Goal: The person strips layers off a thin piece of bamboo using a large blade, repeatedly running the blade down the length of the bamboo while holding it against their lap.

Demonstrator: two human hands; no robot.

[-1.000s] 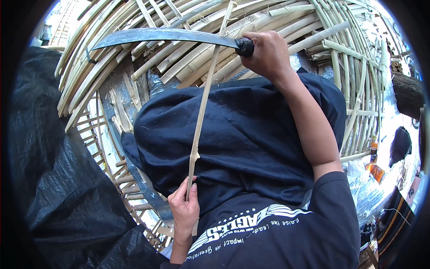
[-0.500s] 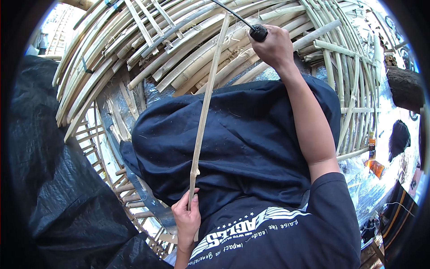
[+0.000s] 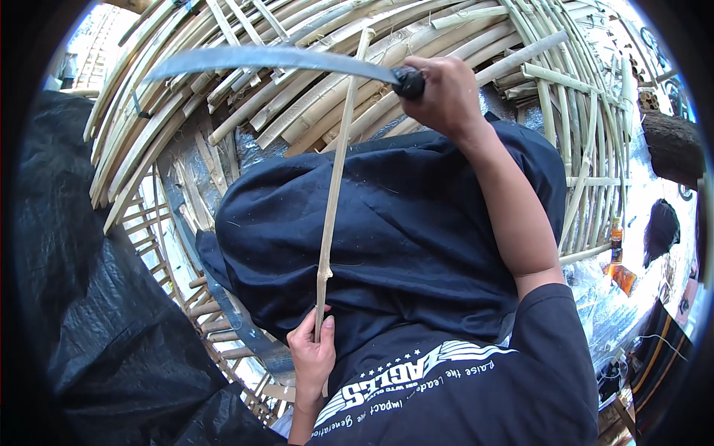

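My left hand [image 3: 312, 358] grips the near end of a thin bamboo strip [image 3: 335, 186] that runs upward across a dark blue cloth [image 3: 401, 230] over my lap. My right hand [image 3: 439, 93] is raised at the top of the view and holds the black handle of a long curved knife [image 3: 260, 59]. The blade points left and crosses just over the far tip of the strip.
A big round woven bamboo frame [image 3: 245, 111] fills the background behind the strip. Black plastic sheeting [image 3: 97, 320] lies at the left. An orange bottle [image 3: 616, 238] and a dark bag [image 3: 660, 227] sit at the right edge.
My right hand swung the knife up out of sight half a second ago and has brought it back down, blade pointing left over the strip's tip. My left hand kept its hold.
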